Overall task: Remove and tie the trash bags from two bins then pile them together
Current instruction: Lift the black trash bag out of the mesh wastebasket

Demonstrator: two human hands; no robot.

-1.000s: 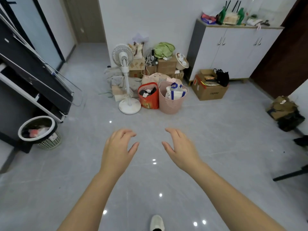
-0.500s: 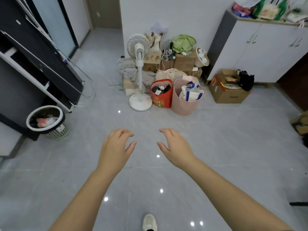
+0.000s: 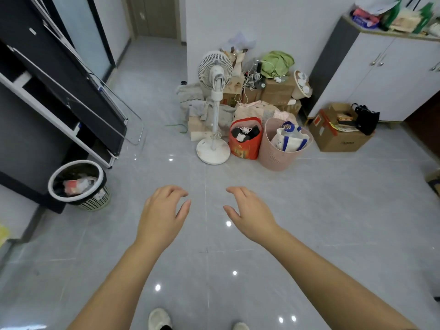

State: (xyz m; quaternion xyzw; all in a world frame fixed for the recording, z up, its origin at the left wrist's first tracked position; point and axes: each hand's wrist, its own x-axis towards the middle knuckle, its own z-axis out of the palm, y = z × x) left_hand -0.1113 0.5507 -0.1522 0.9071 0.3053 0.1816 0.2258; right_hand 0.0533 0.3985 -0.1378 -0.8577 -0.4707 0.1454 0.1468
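My left grip (image 3: 162, 216) and right grip (image 3: 252, 216) hover side by side above the glossy grey tiled floor (image 3: 333, 222), fingers loosely curled, spread apart and holding nothing. The white-rimmed lattice plastic bin (image 3: 95, 203), lined with a black trash bag (image 3: 71, 170) and holding scraps, stands on the floor to the left of my left grip, well apart from it. Farther off, beyond both grips, a pink perforated plastic basket (image 3: 273, 156) sits just beside a red bag (image 3: 245, 148) and a white standing fan (image 3: 215, 75).
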